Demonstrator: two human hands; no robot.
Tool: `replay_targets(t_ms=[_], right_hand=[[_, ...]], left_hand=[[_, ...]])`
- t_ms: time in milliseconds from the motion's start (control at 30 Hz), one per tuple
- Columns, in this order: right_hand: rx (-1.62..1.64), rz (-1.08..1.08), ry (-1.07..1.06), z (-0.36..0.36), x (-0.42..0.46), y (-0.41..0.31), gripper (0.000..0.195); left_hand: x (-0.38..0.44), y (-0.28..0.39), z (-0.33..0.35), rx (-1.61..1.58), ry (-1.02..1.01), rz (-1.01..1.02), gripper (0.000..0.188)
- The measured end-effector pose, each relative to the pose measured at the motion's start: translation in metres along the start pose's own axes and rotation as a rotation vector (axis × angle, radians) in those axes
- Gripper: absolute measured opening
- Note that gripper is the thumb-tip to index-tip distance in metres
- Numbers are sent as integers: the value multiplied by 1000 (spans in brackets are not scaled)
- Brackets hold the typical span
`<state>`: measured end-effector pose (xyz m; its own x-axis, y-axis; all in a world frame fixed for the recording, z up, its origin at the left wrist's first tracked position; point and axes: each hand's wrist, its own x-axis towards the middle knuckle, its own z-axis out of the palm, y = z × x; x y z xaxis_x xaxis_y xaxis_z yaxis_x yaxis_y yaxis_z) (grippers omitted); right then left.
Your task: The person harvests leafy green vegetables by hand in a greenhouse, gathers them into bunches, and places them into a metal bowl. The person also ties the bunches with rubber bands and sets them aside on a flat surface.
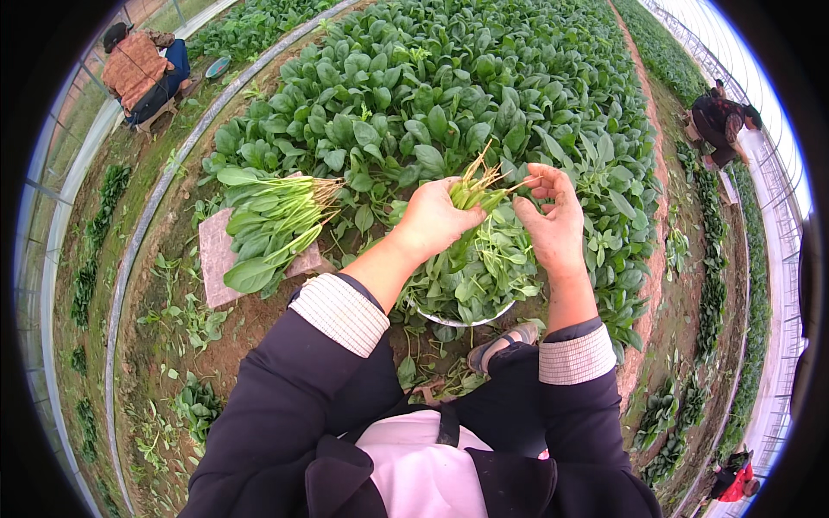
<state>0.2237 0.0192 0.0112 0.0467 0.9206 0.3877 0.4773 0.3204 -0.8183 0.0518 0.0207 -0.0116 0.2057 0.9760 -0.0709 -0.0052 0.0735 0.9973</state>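
My left hand (pixel 437 217) grips a small bunch of spinach plants (pixel 478 191), their pale roots pointing up and away from me. Close beside those roots is my right hand (pixel 554 223), thumb and fingers apart, with one thin root end reaching its fingertips. Under both hands sits a basin (pixel 463 322) with a white rim, heaped with loose green leaves (pixel 473 278). To the left, a larger pile of spinach (pixel 272 223) lies on a pinkish slab (pixel 217 259), with most roots turned right.
Dense spinach (pixel 453 84) grows directly ahead. A grey hose or pipe (pixel 139 226) curves along the left. One person (pixel 139 74) sits at upper left, another (pixel 719 123) bends at upper right, and a third (pixel 735 479) is at lower right. Leaf bunches (pixel 197 405) lie on soil.
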Motion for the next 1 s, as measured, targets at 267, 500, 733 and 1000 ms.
replay_targets(t_ms=[267, 500, 733, 1000], right_hand=[[255, 171, -73, 11, -7, -1, 10], [427, 215, -278, 4, -3, 3, 18], [52, 91, -182, 6, -5, -4, 13], [276, 170, -125, 26, -18, 0, 13]], left_hand=[[7, -19, -1, 102, -24, 66, 28], [2, -7, 0, -40, -48, -14, 26], [4, -6, 1, -1, -100, -36, 37], [2, -8, 7, -149, -170, -25, 30]])
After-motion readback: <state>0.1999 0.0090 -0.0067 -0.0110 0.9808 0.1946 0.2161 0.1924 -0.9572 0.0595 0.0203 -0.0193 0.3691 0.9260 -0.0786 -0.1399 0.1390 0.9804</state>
